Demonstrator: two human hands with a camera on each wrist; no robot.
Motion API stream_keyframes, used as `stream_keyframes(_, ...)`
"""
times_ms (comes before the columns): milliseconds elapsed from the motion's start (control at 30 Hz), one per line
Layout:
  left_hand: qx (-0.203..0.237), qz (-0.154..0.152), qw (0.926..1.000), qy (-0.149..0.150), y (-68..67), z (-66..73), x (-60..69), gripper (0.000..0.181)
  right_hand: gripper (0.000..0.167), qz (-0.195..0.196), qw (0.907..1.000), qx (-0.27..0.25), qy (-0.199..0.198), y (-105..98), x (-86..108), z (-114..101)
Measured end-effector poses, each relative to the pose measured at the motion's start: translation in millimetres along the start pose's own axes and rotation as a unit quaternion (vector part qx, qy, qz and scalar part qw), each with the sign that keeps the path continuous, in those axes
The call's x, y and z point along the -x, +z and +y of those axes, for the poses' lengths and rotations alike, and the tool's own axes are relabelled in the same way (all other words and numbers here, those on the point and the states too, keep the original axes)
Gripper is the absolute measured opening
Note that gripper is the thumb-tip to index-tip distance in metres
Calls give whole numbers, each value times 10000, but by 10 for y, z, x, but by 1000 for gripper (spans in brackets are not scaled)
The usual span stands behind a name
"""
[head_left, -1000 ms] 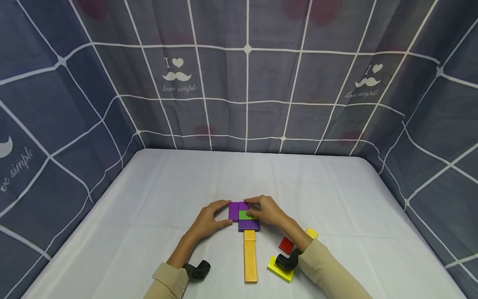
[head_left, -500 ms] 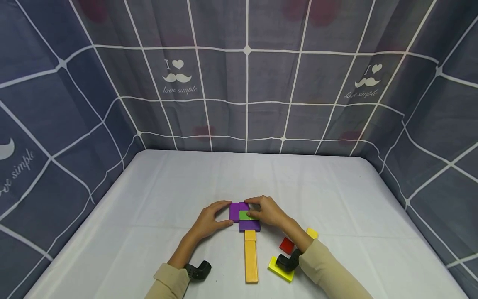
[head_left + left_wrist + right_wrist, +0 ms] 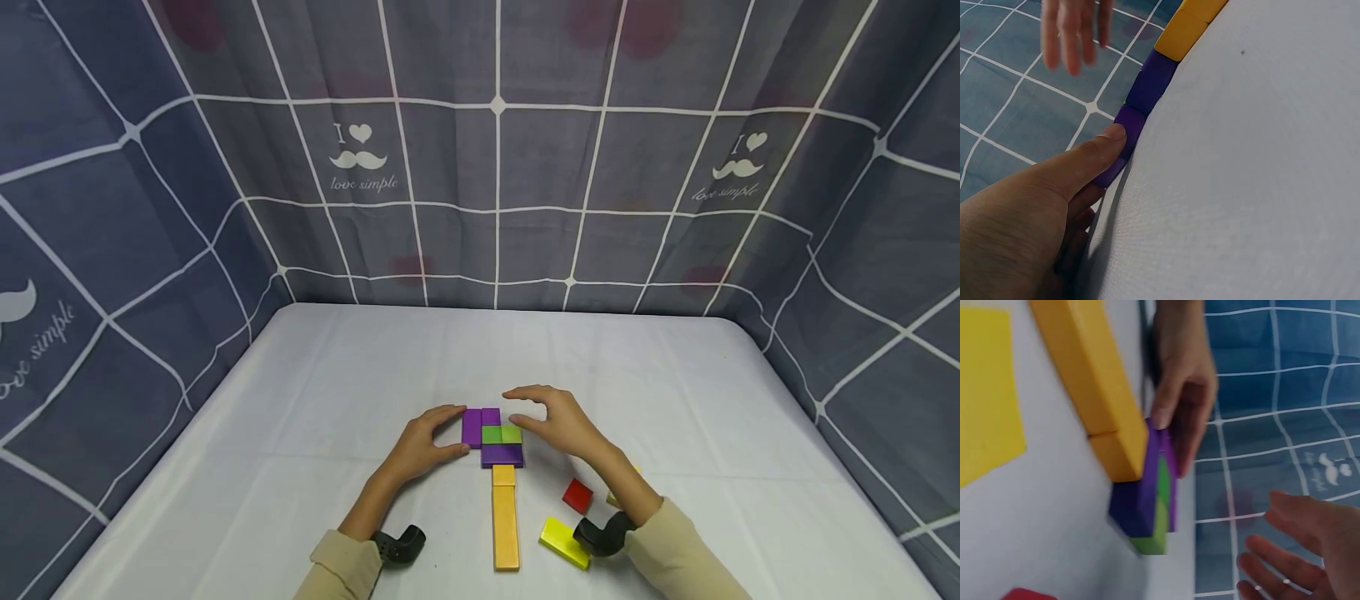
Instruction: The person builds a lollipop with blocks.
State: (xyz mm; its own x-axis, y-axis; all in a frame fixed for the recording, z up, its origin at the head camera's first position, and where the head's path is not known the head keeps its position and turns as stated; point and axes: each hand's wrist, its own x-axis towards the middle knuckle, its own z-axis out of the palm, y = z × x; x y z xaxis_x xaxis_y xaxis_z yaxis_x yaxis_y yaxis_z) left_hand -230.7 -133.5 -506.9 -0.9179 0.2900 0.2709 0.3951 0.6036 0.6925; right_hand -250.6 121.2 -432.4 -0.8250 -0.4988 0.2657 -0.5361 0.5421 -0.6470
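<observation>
Flat coloured blocks lie joined on the white table. My left hand (image 3: 420, 446) pinches the upright purple block (image 3: 472, 427) at the left end between thumb and fingers; the thumb (image 3: 1094, 159) presses its near edge in the left wrist view. Against that block sit a small purple block (image 3: 491, 417), a green block (image 3: 491, 435) and a light green block (image 3: 512, 434). Below them lies a dark purple block (image 3: 502, 456). A short orange block (image 3: 503, 475) and a long one (image 3: 506, 529) run toward me. My right hand (image 3: 558, 423) hovers right of the group, fingers apart, holding nothing.
A red block (image 3: 577, 496) and a yellow block (image 3: 564, 542) lie loose to the right, near my right wrist. Another yellow piece (image 3: 613, 500) is mostly hidden under the right forearm. A dark gridded curtain (image 3: 555, 167) surrounds the white table (image 3: 360, 350).
My right hand has let go of the blocks at the group's right side and moved right and away, uncovering the light green block. The left hand keeps its grip.
</observation>
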Motion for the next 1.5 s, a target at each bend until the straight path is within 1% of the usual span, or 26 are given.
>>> stream_keyframes(200,66,3,10000,-13,-2,1,4,64,31,776,9964,-187,-283,-187,194,-67)
stream_keyframes(267,84,12,10000,-16,1,2,6,64,31,963,9947,-216,-282,-237,278,-68)
stream_keyframes(433,85,32,10000,13,7,-3,6,64,31,1226,9920,-286,-52,-323,500,-17)
stream_keyframes(600,77,16,10000,28,-4,5,1,64,31,1461,9886,-315,179,-330,721,87)
stream_keyframes(667,56,6,10000,49,-8,8,-2,64,32,1573,9863,-408,292,-316,806,91)
stream_keyframes(733,48,0,10000,63,-12,10,-4,64,32,1619,9846,-565,336,-311,880,43)
stream_keyframes(833,39,-3,10000,70,-15,13,-4,64,34,1527,9844,-810,323,-303,968,-48)
stream_keyframes(900,60,-1,10000,29,-15,14,-2,64,37,1358,9859,-932,308,-296,1017,-85)
stream_keyframes(967,79,10,10000,-16,-9,16,0,64,39,1172,9867,-1074,341,-275,1058,-74)
stream_keyframes(1100,98,28,9999,-74,-4,19,5,64,41,864,9871,-1293,387,-177,1136,166)
stream_keyframes(1200,78,20,9999,-81,-8,21,8,64,44,711,9890,-1272,235,-113,1177,331)
stream_keyframes(1333,96,14,9999,-50,-10,19,5,64,49,502,9926,-1102,-59,-104,1203,352)
stream_keyframes(1400,99,3,9999,-32,-10,16,3,64,51,358,9941,-1018,-53,-102,1216,362)
stream_keyframes(1500,36,-27,10000,-27,-3,5,0,64,55,38,9955,-938,122,-99,1235,380)
